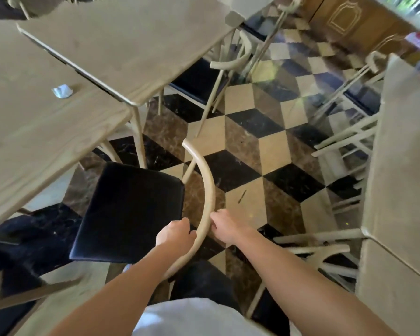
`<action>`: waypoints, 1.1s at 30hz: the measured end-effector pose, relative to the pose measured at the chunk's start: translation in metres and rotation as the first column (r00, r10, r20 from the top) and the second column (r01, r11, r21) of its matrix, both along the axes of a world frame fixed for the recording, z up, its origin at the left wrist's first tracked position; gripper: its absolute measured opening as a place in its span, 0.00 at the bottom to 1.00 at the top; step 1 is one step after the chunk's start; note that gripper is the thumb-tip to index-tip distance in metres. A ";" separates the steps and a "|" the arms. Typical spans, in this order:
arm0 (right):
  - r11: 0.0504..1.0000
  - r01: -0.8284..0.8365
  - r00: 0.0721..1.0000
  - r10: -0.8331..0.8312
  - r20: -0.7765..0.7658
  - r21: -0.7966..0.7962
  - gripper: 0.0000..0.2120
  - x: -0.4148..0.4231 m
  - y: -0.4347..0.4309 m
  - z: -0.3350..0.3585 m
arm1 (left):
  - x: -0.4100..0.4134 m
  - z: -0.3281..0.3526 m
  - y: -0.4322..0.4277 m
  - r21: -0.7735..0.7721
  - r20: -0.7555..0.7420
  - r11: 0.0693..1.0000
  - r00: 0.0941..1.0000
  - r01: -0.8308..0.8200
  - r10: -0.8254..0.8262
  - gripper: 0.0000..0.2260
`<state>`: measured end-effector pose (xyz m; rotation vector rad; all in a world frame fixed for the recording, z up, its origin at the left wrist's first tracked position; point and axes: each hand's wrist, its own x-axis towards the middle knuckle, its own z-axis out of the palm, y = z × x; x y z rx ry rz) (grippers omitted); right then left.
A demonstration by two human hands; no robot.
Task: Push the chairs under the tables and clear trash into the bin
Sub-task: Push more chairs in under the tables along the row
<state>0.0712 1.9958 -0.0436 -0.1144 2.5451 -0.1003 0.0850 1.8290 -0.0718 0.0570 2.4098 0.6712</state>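
Note:
A chair with a black seat cushion [129, 212] and a curved pale wooden backrest [207, 187] stands in front of me, its seat partly out from the wooden table [34, 132] on the left. My left hand [176, 235] grips the backrest rail from the seat side. My right hand [224, 227] grips the same rail from the outer side, close by the left one. A crumpled silvery wrapper [62, 91] lies on that table near its far edge.
A second wooden table [131, 40] stands behind the first, with chairs [230, 61] tucked at its right end. More tables [403, 166] and pale chairs [344, 141] line the right side. Checkered tile floor [250, 146] runs between them. Another dark-seated chair [15, 282] stands at lower left.

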 end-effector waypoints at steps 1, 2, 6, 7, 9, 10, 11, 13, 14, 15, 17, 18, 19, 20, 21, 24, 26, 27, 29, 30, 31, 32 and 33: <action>0.999 -0.045 0.999 0.045 0.030 0.006 0.10 -0.007 0.002 -0.002 | -0.005 -0.001 0.005 -0.004 0.001 1.000 1.000 -0.027 0.027 0.09; 0.995 -0.101 0.994 0.101 0.045 0.010 0.12 -0.015 0.007 -0.007 | -0.011 -0.002 0.009 -0.012 0.003 0.999 0.999 -0.052 0.052 0.09; 0.919 -0.395 0.918 0.395 0.025 0.001 0.14 -0.065 0.028 -0.028 | -0.034 -0.015 0.024 -0.066 0.015 0.984 0.985 -0.168 0.170 0.11; 0.875 -0.483 0.875 0.483 0.012 0.005 0.14 -0.078 0.034 -0.035 | -0.040 -0.018 0.028 -0.083 0.012 0.972 0.975 -0.221 0.223 0.10; 0.758 -0.651 0.759 0.651 -0.029 -0.023 0.14 -0.103 0.045 -0.046 | -0.049 -0.019 0.038 -0.129 -0.022 0.928 0.936 -0.351 0.351 0.10; 0.692 -0.721 0.693 0.720 -0.044 -0.038 0.13 -0.116 0.050 -0.048 | -0.051 -0.017 0.044 -0.140 -0.036 0.890 0.901 -0.433 0.433 0.09; 0.628 -0.777 0.630 0.775 -0.051 -0.045 0.11 -0.127 0.054 -0.047 | -0.049 -0.015 0.052 -0.147 -0.046 0.846 0.858 -0.513 0.512 0.09; 0.540 -0.839 0.545 0.833 -0.096 -0.074 0.08 -0.146 0.065 -0.040 | -0.040 -0.006 0.073 -0.177 -0.058 0.773 0.791 -0.609 0.610 0.08; 0.518 -0.851 0.525 0.842 -0.121 -0.085 0.08 -0.153 0.070 -0.035 | -0.035 0.000 0.084 -0.209 -0.058 0.755 0.778 -0.622 0.625 0.09; 0.505 -0.858 0.513 0.847 -0.138 -0.093 0.08 -0.158 0.076 -0.028 | -0.029 0.005 0.096 -0.239 -0.055 0.740 0.770 -0.628 0.636 0.09; 0.466 -0.880 0.476 0.859 -0.188 -0.096 0.09 -0.167 0.086 -0.017 | -0.021 0.011 0.119 -0.262 -0.071 0.700 0.737 -0.664 0.672 0.09; 0.447 -0.888 0.459 0.861 -0.220 -0.104 0.09 -0.171 0.089 -0.014 | -0.021 0.014 0.127 -0.253 -0.091 0.679 0.715 -0.690 0.693 0.10; 0.430 -0.896 0.443 0.864 -0.239 -0.106 0.09 -0.175 0.091 -0.012 | -0.021 0.017 0.133 -0.242 -0.115 0.655 0.692 -0.716 0.713 0.10; 0.409 -0.907 0.422 0.871 -0.253 -0.101 0.09 -0.178 0.093 -0.011 | -0.021 0.017 0.137 -0.236 -0.140 0.636 0.673 -0.735 0.726 0.10; 0.395 -0.914 0.406 0.876 -0.262 -0.095 0.09 -0.180 0.094 -0.011 | -0.020 0.015 0.140 -0.230 -0.160 0.623 0.660 -0.748 0.734 0.10; 0.396 -0.915 0.399 0.873 -0.280 -0.071 0.12 -0.184 0.098 -0.013 | -0.017 0.001 0.145 -0.219 -0.185 0.615 0.651 -0.757 0.736 0.10; 0.405 -0.912 0.409 0.874 -0.263 -0.072 0.12 -0.183 0.100 -0.014 | -0.014 -0.010 0.144 -0.238 -0.178 0.650 0.690 -0.722 0.701 0.09; 0.402 -0.913 0.405 0.877 -0.259 -0.068 0.13 -0.183 0.100 -0.014 | -0.014 -0.015 0.144 -0.254 -0.182 0.659 0.704 -0.708 0.686 0.09; 0.344 -0.936 0.352 0.893 -0.280 -0.079 0.13 -0.188 0.102 -0.012 | -0.012 -0.023 0.147 -0.277 -0.175 0.650 0.702 -0.708 0.690 0.08; 0.310 -0.946 0.325 0.899 -0.293 -0.097 0.13 -0.192 0.103 -0.012 | -0.011 -0.026 0.151 -0.289 -0.166 0.632 0.688 -0.719 0.707 0.08; 0.278 -0.954 0.299 0.907 -0.297 -0.112 0.13 -0.195 0.105 -0.012 | -0.010 -0.029 0.155 -0.297 -0.159 0.604 0.662 -0.740 0.732 0.09; 0.245 -0.962 0.270 0.913 -0.305 -0.119 0.14 -0.200 0.105 -0.011 | -0.010 -0.032 0.160 -0.299 -0.166 0.574 0.634 -0.762 0.755 0.09; 0.210 -0.971 0.236 0.918 -0.320 -0.115 0.14 -0.205 0.104 -0.011 | -0.011 -0.035 0.164 -0.300 -0.186 0.545 0.608 -0.783 0.772 0.10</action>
